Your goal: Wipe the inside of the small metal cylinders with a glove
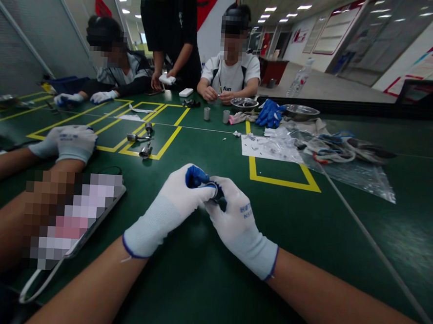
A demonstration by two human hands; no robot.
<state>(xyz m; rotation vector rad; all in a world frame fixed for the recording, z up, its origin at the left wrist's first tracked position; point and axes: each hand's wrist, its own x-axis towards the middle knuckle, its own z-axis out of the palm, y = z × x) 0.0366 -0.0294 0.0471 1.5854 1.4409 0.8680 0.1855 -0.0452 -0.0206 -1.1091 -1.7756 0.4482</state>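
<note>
My left hand (pixel 175 198) and my right hand (pixel 233 209) wear white gloves with blue palms and meet above the green table. Between their fingertips is a small round metal part (pixel 212 185), its rim showing as a ring. Fingers of both hands are closed around it and hide most of it, so its exact kind is unclear. Beyond my left hand, several shiny metal parts lie inside a yellow taped box, among them one cup-ended metal piece (pixel 145 150).
At left rest another person's gloved hands (pixel 71 141), near a blurred-out phone-like device (pixel 77 222) with a white cable. Plastic bags (pixel 358 175), a white paper (pixel 268 149), blue gloves (pixel 270 114) and a metal bowl (pixel 244 103) lie at far right. Several people are across the table.
</note>
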